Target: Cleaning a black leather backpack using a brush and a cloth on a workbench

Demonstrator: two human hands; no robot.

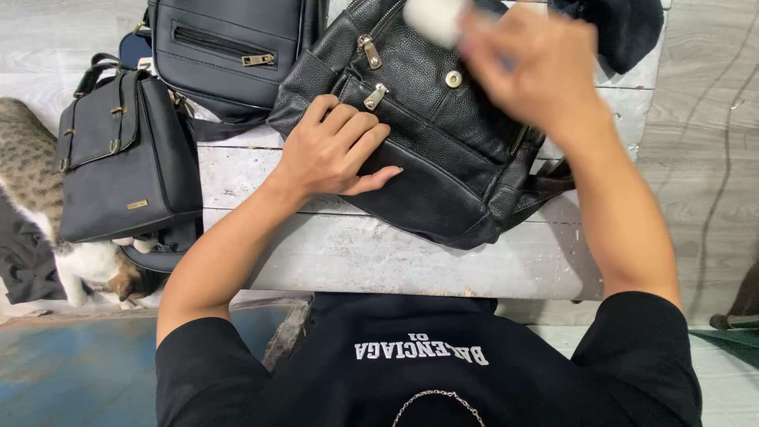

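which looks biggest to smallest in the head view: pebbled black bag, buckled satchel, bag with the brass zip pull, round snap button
1. pebbled black bag
2. buckled satchel
3. bag with the brass zip pull, partly cut off by the frame, so its rank against the satchel is unsure
4. snap button

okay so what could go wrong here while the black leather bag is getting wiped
The right hand is blurred with a white pad; it could snag the zipper pulls. Only the left hand pins the pebbled black bag, so it might slide. The cat beside the table might jostle the satchel.
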